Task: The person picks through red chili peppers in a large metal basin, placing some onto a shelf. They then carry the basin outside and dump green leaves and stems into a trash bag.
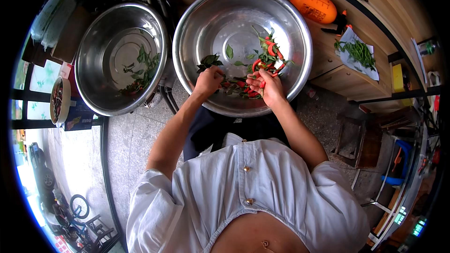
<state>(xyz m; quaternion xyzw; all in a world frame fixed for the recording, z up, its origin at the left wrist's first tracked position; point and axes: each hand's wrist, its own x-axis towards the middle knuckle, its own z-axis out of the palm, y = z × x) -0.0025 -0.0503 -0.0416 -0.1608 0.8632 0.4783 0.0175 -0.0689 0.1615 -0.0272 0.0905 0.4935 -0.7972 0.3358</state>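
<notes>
A wide stainless steel basin [242,14] sits over my lap, holding red chili peppers [269,47] among green leaves. Inside its near left part, my left hand [210,80] pinches a leafy chili sprig [209,62], whose dark leaves stick out past the fingers. My right hand [270,88] is at the near right, palm partly turned up, with a red chili [262,84] held at its curled fingers. Between and below the hands lie more red chilies and leaves. A few loose leaves [229,51] rest on the basin's bottom.
On the left stands a second steel basin [105,42] with leafy stems [142,72]. Beyond it, a bowl [55,101] sits on a dark box [79,114]. At right, a wooden cabinet [365,84] bears green chilies [359,53] on paper and an orange bottle [313,5].
</notes>
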